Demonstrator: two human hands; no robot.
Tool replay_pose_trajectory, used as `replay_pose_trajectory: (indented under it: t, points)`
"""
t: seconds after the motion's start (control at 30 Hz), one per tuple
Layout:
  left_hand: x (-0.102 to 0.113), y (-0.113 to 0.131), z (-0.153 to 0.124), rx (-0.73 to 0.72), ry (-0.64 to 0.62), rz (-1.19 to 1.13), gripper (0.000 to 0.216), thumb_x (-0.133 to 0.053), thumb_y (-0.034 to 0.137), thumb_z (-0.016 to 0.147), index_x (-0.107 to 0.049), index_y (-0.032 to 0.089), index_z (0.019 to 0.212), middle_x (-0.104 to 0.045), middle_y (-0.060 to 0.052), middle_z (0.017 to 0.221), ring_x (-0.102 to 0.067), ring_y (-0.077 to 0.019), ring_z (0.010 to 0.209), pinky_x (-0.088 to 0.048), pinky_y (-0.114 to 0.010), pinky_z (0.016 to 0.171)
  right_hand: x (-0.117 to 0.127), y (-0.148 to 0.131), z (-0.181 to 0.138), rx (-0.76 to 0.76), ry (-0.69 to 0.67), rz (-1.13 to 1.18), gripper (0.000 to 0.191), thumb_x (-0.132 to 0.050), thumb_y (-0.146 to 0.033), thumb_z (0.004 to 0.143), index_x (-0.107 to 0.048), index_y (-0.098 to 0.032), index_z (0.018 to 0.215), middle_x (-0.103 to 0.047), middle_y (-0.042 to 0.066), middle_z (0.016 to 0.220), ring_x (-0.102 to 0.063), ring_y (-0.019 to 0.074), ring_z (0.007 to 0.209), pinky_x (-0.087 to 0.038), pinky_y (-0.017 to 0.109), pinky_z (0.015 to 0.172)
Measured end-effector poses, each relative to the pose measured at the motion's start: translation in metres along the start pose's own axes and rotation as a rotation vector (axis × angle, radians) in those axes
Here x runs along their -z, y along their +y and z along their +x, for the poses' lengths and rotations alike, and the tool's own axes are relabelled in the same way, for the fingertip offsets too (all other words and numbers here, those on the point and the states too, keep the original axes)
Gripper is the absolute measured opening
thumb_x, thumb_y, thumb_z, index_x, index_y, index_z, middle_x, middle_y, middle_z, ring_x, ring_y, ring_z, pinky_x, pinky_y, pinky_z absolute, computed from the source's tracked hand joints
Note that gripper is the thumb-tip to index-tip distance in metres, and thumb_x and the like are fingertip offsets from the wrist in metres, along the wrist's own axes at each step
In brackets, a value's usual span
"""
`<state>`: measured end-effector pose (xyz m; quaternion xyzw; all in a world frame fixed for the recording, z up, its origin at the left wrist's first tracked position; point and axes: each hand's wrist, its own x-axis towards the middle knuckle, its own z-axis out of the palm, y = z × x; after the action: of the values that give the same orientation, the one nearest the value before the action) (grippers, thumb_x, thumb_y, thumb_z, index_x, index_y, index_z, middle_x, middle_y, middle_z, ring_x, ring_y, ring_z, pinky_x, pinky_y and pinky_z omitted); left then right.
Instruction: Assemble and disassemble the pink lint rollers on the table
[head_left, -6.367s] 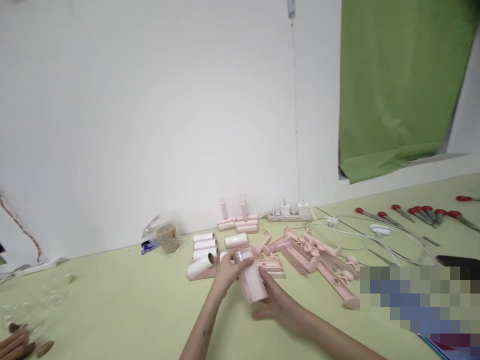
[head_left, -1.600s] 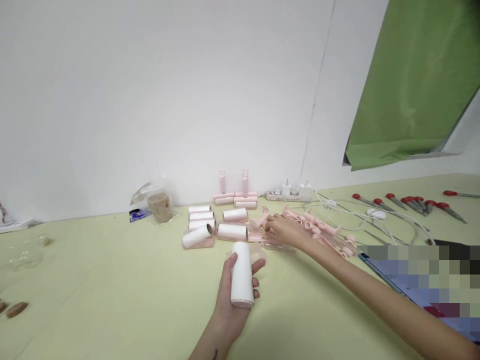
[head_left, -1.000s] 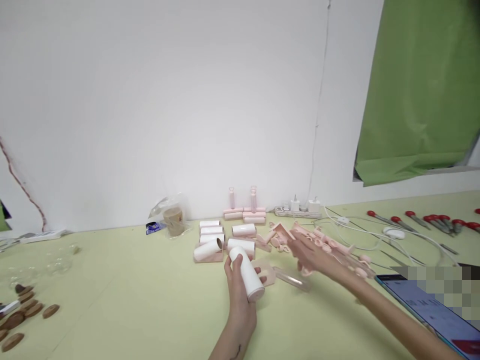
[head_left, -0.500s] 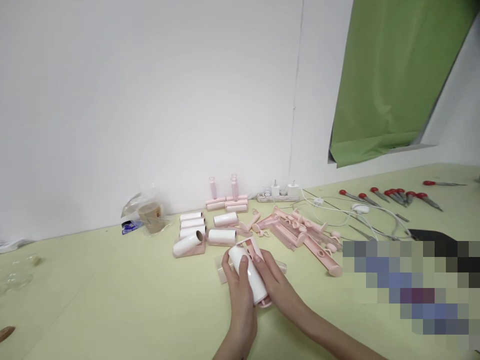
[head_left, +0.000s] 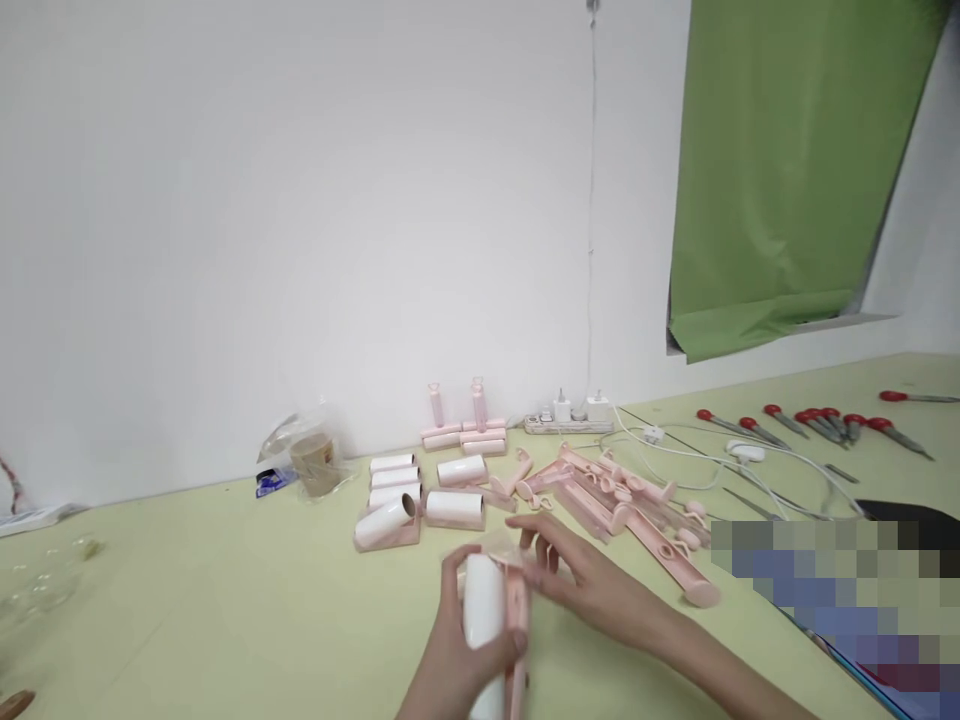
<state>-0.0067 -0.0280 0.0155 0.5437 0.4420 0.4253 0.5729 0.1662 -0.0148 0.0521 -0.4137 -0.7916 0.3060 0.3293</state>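
Note:
My left hand [head_left: 450, 650] is wrapped round a white lint roll [head_left: 484, 610] with a pink handle piece [head_left: 516, 620] along its right side, held upright low in the middle. My right hand [head_left: 592, 585] is at the top of the roll, its fingers pinched on a clear plastic cover [head_left: 501, 545] there; motion blurs the fingertips. Behind them lie several white rolls [head_left: 420, 490] and a heap of pink handles [head_left: 622, 500] on the pale green table [head_left: 225, 600].
Two finished pink rollers [head_left: 465, 425] stand by the wall next to a power strip [head_left: 566, 420] with white cables [head_left: 720, 465]. A bagged paper cup [head_left: 307, 462] sits back left. Red-handled screwdrivers [head_left: 810, 422] lie far right. A green sheet [head_left: 780, 170] hangs on the wall.
The roll has been turned more upright in my left hand, with the pink handle now at its side. My right hand shifted from the roll's side to its top, at the clear cover.

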Motion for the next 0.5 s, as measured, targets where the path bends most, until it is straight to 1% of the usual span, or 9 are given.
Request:
replay_pose_trajectory:
  t: [0.03,0.1,0.17,0.2,0.27,0.37,0.43,0.5]
  points:
    - [0.007,-0.001,-0.001,-0.005,-0.068,0.071,0.077,-0.067,0.023,0.055,-0.021,0.026,0.116,-0.054,0.001,0.081,-0.057,-0.0159,0.063,-0.046,-0.029,0.06,0.003,-0.001,0.001,0.043,-0.066,-0.062,0.021,-0.048,-0.033,0.078,-0.051,-0.025,0.098,-0.053,0.001,0.092,-0.051,0.0148,0.079,-0.041,0.025,0.071]
    - [0.015,-0.001,-0.002,-0.02,-0.187,0.174,0.077,-0.065,0.017,0.053,-0.023,0.026,0.117,-0.055,-0.002,0.094,-0.056,-0.0181,0.077,-0.044,-0.03,0.069,0.005,-0.003,0.004,0.12,-0.181,-0.2,0.019,-0.052,-0.025,0.072,-0.055,-0.022,0.091,-0.056,0.0,0.082,-0.052,0.0142,0.072,-0.04,0.022,0.062]
    - [0.018,0.003,-0.004,-0.045,-0.286,0.252,0.072,-0.064,0.016,0.053,-0.029,0.024,0.116,-0.053,-0.003,0.104,-0.053,-0.0208,0.091,-0.04,-0.031,0.079,0.003,-0.003,0.007,0.17,-0.237,-0.341,0.016,-0.053,-0.022,0.067,-0.057,-0.02,0.082,-0.058,0.001,0.077,-0.052,0.0148,0.069,-0.038,0.022,0.059]
    - [0.017,0.007,-0.007,-0.052,-0.323,0.302,0.068,-0.064,0.018,0.054,-0.033,0.024,0.115,-0.053,-0.003,0.104,-0.052,-0.0218,0.094,-0.038,-0.031,0.08,0.001,-0.003,0.008,0.183,-0.264,-0.403,0.016,-0.054,-0.022,0.064,-0.057,-0.019,0.08,-0.058,0.001,0.075,-0.052,0.0156,0.068,-0.037,0.022,0.058]
    - [0.014,0.017,-0.013,-0.02,-0.358,0.423,0.055,-0.062,0.024,0.059,-0.041,0.025,0.11,-0.056,-0.002,0.097,-0.053,-0.022,0.091,-0.039,-0.03,0.077,0.0,-0.004,0.009,0.194,-0.339,-0.494,0.018,-0.056,-0.024,0.059,-0.056,-0.018,0.076,-0.058,0.001,0.072,-0.052,0.0169,0.065,-0.036,0.023,0.055]
    - [0.012,0.029,-0.025,0.061,-0.308,0.598,0.039,-0.056,0.034,0.067,-0.047,0.029,0.104,-0.058,0.001,0.084,-0.054,-0.0192,0.075,-0.04,-0.027,0.065,0.0,-0.007,0.007,0.19,-0.451,-0.507,0.016,-0.053,-0.022,0.06,-0.055,-0.017,0.076,-0.057,0.002,0.071,-0.051,0.0165,0.063,-0.035,0.023,0.053]
    - [0.014,0.032,-0.031,0.081,-0.303,0.659,0.036,-0.055,0.037,0.068,-0.049,0.031,0.103,-0.059,0.002,0.079,-0.053,-0.0176,0.069,-0.039,-0.026,0.061,0.001,-0.01,0.003,0.204,-0.483,-0.466,0.014,-0.048,-0.016,0.062,-0.054,-0.017,0.075,-0.056,0.002,0.073,-0.05,0.0156,0.065,-0.037,0.023,0.056]
    - [0.017,0.031,-0.034,0.079,-0.35,0.68,0.039,-0.058,0.036,0.065,-0.049,0.032,0.103,-0.059,0.002,0.079,-0.053,-0.0166,0.066,-0.038,-0.024,0.058,-0.001,-0.012,-0.001,0.221,-0.494,-0.437,0.014,-0.046,-0.013,0.063,-0.053,-0.017,0.074,-0.056,0.002,0.074,-0.05,0.0149,0.067,-0.038,0.023,0.06]
